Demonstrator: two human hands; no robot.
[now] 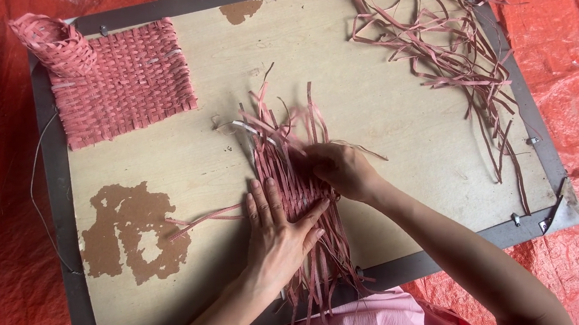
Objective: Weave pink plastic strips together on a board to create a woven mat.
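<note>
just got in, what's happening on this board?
A person is weaving pink strips on a wooden board. The left hand presses flat on the half-woven piece; the right hand works its strips. A finished woven mat lies at the far left, loose strips at the far right.

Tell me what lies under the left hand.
The left hand presses flat on a small pink woven piece lying on the wooden board. The weave directly beneath the palm is covered, so it cannot be seen.

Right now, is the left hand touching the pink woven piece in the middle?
Touching. The head view shows the left hand lying flat on the half-woven pink strips.
</note>
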